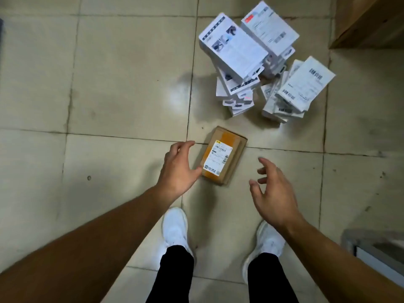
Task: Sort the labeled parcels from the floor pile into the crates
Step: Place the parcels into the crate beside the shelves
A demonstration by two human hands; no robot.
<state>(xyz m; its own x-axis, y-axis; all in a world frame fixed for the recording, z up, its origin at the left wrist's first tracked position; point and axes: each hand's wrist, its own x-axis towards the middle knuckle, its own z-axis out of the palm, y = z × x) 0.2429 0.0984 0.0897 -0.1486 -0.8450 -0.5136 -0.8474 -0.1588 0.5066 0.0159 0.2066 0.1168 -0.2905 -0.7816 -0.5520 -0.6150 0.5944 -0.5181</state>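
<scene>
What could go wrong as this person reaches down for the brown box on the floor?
1. The stacks of white boxes just beyond the brown parcel look uneven and tilted; a bump while lifting might topple them.
2. Only the left hand is at the parcel's edge, and the right hand is apart from it. A one-sided lift could let it slip and land near the white shoes.

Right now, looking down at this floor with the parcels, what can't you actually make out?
- Head view: the print on the label of the brown parcel is too small and blurred to read.
- The lower white boxes are mostly hidden by those stacked on top.
- The grey container is cut off by the frame edge, so its inside is unseen.
- Whether the left hand touches the parcel is unclear.
</scene>
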